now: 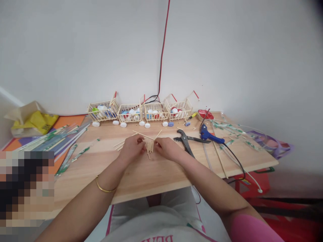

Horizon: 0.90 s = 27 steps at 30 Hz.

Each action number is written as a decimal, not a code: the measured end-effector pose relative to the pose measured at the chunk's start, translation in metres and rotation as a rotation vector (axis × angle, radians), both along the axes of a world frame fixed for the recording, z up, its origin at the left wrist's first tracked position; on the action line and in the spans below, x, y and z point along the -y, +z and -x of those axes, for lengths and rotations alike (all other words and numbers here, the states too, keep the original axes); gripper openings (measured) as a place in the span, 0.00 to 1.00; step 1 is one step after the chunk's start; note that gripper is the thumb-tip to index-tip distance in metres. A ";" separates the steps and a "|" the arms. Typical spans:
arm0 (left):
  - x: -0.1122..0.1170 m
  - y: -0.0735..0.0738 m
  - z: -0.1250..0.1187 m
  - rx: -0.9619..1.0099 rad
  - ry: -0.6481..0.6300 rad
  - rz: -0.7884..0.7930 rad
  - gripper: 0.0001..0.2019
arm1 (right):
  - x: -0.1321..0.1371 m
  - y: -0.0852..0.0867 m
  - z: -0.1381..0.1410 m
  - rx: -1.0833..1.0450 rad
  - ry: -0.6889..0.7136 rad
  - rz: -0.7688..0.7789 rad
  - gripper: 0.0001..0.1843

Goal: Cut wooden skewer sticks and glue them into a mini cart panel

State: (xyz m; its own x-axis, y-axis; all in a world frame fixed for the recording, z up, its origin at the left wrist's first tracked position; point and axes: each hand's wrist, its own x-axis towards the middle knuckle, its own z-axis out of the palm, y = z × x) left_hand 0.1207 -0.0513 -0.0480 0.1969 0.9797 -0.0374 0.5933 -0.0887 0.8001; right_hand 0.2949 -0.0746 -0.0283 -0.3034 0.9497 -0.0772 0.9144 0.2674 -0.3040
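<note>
My left hand point(133, 148) and my right hand point(166, 148) are close together over the wooden table point(151, 174). Between them is a cluster of short, thin wooden sticks point(150, 147), lined up side by side. Longer sticks slant out above the cluster, and one point(142, 134) runs across toward my right fingertips. The fingers of both hands are pinched at the two sides of these sticks. Exactly which stick each fingertip presses is partly hidden. More loose sticks point(119, 145) lie just left of my left hand.
Several small stick carts point(130, 113) filled with bottle caps line the wall. At right are black pliers point(185, 138), a blue glue gun point(210, 136) with its cord, and a red dish point(205, 114). Packaged sticks point(50, 139) and a yellow bag point(37, 122) lie at left.
</note>
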 end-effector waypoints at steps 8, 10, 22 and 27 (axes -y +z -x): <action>-0.005 0.003 0.007 -0.058 0.035 -0.051 0.13 | 0.026 -0.013 0.021 0.050 -0.029 0.026 0.14; -0.003 0.002 0.006 -0.131 0.000 -0.035 0.15 | 0.030 -0.017 0.027 0.081 -0.024 0.010 0.13; 0.000 -0.005 0.002 -0.217 -0.103 -0.097 0.10 | 0.014 -0.010 -0.003 -0.027 -0.100 0.036 0.14; 0.000 -0.010 -0.001 -0.184 -0.132 -0.160 0.12 | 0.003 -0.008 0.001 -0.059 -0.078 0.026 0.11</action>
State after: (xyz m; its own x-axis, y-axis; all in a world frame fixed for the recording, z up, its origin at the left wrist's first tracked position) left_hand 0.1218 -0.0512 -0.0584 0.3273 0.9424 0.0689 0.7025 -0.2915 0.6492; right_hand 0.2937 -0.0777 -0.0365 -0.2335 0.9685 -0.0868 0.9124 0.1874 -0.3640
